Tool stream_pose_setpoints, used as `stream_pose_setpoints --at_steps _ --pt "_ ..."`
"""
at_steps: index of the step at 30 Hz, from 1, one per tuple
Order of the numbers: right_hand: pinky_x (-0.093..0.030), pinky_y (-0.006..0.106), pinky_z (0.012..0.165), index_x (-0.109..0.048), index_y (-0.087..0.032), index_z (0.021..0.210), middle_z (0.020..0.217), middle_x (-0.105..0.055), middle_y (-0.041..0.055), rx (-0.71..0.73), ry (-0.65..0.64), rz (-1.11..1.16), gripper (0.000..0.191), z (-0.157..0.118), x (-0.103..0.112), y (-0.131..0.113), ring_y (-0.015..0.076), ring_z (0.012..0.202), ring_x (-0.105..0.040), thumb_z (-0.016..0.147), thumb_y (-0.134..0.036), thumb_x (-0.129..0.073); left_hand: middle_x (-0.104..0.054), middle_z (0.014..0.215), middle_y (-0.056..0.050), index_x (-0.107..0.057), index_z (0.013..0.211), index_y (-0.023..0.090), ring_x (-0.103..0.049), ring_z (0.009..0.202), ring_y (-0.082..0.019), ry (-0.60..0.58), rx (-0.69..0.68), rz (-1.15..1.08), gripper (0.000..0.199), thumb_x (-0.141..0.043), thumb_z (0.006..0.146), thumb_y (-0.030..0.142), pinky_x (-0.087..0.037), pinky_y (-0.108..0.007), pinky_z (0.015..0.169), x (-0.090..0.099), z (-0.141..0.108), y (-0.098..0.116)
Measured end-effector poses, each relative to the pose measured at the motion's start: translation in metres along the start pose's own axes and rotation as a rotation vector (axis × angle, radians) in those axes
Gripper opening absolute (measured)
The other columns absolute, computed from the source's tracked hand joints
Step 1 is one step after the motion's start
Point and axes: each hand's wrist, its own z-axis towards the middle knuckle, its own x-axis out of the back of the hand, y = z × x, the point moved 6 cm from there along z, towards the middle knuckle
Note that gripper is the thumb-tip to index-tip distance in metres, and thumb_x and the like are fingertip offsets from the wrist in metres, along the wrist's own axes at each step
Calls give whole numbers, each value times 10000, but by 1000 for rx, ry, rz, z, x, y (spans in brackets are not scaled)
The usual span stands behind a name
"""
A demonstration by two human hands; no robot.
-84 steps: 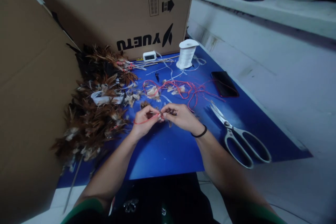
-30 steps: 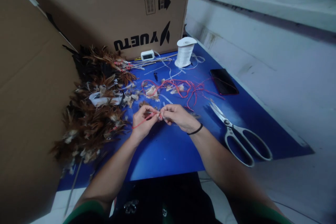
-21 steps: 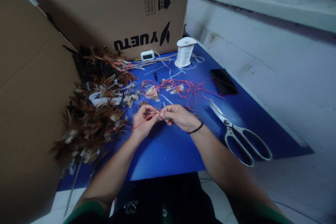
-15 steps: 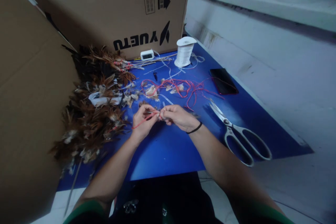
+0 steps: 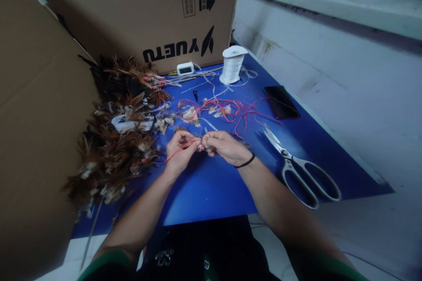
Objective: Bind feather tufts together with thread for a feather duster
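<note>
My left hand [image 5: 180, 151] is closed on a red cord [image 5: 176, 153], whose loose end trails over the palm toward the wrist. Beside it, fingertips meeting the left ones, my right hand [image 5: 226, 145] pinches a small pale and red piece that looks like the tied base of a feather. Most of that piece is hidden by the fingers. Just beyond both hands lie tangled red cords [image 5: 232, 116] and loose pale feathers [image 5: 190, 115]. Large silver scissors [image 5: 296, 164] rest, blades slightly apart, to the right of my right forearm.
Brown feather bunches [image 5: 115, 149] are heaped at the left against a cardboard box [image 5: 108, 4]. A white ribbon spool [image 5: 232, 66], a small white digital timer [image 5: 185, 69] and thin sticks stand or lie at the back of the blue table [image 5: 211, 197]. A black phone [image 5: 281, 102] lies at right.
The hands hold nearly the same place. The red cord's loose end has shifted slightly at my left palm, and the fingertips have moved a little.
</note>
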Motion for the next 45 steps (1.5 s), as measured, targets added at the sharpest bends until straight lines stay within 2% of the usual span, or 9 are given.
stream_pose_setpoints --at_steps 9,16,24,31,45 --pt "-370 183 445 -535 -156 607 487 -541 -31 7 2 -48 29 -3 0 -4 54 427 -458 616 -157 -508 -669 664 -7 -528 763 169 -652 539 -150 41 30 -52 286 -758 634 280 -558 -268 536 1 -1 2" --pt "-361 175 402 -522 -160 626 513 -581 -25 4 9 -107 21 -7 1 -7 64 407 -491 622 -170 -504 -665 677 -12 -513 795 158 -667 562 -162 33 51 -151 328 -756 639 314 -574 -283 565 3 2 -6" --pt "-394 184 433 -524 -155 633 530 -581 -25 77 16 -136 37 -9 0 -12 64 433 -500 628 -191 -534 -658 660 -6 -497 791 161 -660 549 -155 29 32 -197 320 -752 644 287 -574 -290 572 4 4 -10" --pt "-360 184 453 -528 -153 641 516 -537 -42 151 21 -218 53 -9 1 -14 57 438 -481 663 -201 -533 -658 638 3 -486 779 169 -662 550 -156 50 20 -218 323 -758 645 281 -575 -291 576 5 5 -8" --pt "-318 185 455 -536 -152 635 518 -506 -49 177 34 -257 54 -8 2 -14 55 453 -456 668 -194 -535 -666 628 2 -482 787 178 -668 554 -159 92 -25 -204 314 -752 659 276 -577 -289 586 6 5 -3"
